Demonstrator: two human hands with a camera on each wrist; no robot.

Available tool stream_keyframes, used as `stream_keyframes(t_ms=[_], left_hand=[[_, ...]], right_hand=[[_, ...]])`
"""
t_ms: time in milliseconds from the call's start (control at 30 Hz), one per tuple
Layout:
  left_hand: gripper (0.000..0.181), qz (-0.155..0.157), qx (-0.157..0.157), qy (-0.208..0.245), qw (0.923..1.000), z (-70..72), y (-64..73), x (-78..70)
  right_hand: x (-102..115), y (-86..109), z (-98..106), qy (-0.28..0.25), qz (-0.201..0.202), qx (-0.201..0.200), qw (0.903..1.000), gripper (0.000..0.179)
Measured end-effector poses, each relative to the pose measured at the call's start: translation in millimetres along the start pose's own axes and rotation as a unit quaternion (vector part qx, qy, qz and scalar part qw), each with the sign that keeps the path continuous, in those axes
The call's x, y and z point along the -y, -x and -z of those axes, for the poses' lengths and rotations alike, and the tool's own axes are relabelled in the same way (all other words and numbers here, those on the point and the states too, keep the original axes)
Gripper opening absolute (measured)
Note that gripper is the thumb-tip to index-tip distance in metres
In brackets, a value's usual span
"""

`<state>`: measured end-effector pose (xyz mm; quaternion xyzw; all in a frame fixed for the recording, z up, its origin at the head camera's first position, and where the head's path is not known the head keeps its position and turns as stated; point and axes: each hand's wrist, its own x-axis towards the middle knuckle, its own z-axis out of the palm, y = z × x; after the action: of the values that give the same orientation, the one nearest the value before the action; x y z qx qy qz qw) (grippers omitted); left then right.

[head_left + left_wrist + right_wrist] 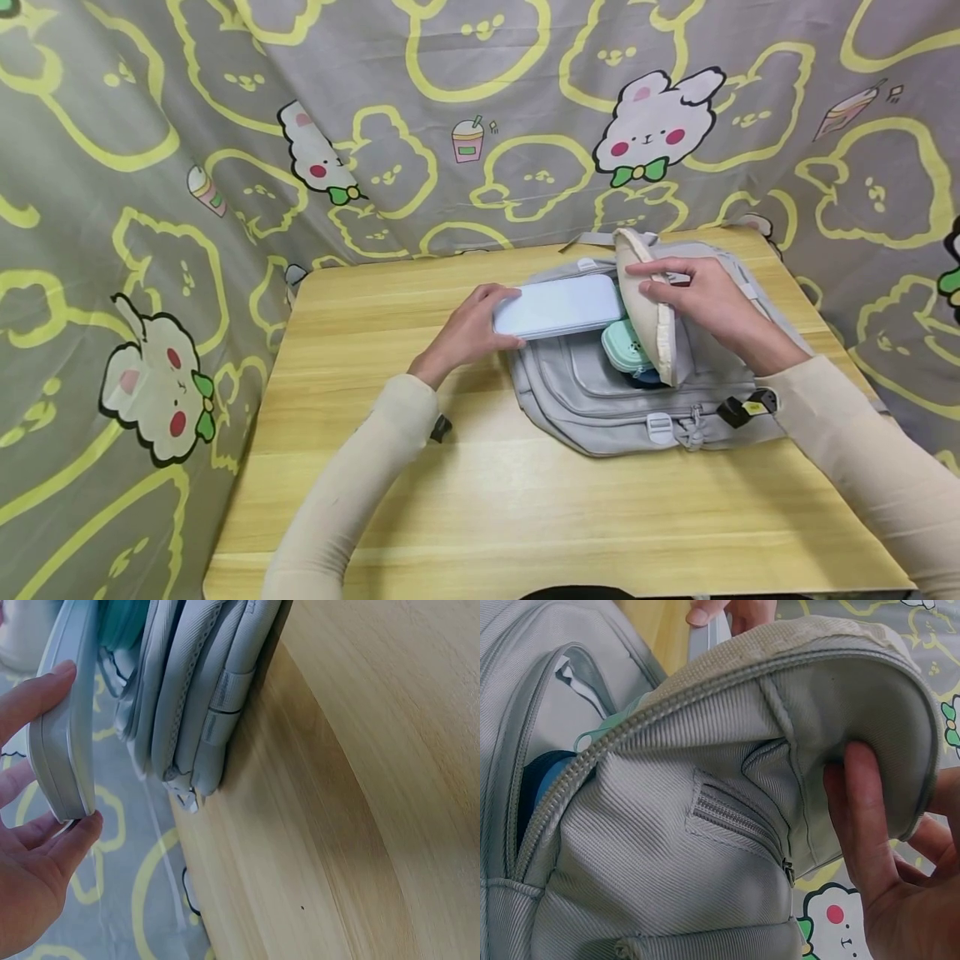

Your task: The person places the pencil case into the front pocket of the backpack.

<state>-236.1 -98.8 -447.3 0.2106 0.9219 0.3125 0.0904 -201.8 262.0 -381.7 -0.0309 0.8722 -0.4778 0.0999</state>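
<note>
A grey backpack (585,429) lies on the table with its front pocket unzipped. My left hand (471,327) grips one end of a pale blue, flat rectangular case (558,307), thumb and fingers on its edges. The case's other end reaches over the pocket opening. In the head view my right hand (716,302) pinches the cream-faced flap (647,312) and holds it raised; its grey lining (855,697) shows in the right wrist view. A small mint-green zipped case (624,343) sits in the pocket under the flap, above a dark blue item (647,380), mostly hidden.
The light wood table (480,517) carries the backpack on its right half. A grey patterned curtain (525,183) hangs along the back and both sides. A buckle (660,428) and a strap cord lie along the bag's near edge.
</note>
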Motion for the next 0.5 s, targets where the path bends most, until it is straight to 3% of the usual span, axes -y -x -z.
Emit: stream_keyframes(t_ms=[500], left_hand=[[0.082,-0.020,0.003,-0.011,0.9997,-3.9,-12.7,-11.0]], right_hand=[[2,1.2,0,-0.002,0.011,-0.007,0.9999,0.045]])
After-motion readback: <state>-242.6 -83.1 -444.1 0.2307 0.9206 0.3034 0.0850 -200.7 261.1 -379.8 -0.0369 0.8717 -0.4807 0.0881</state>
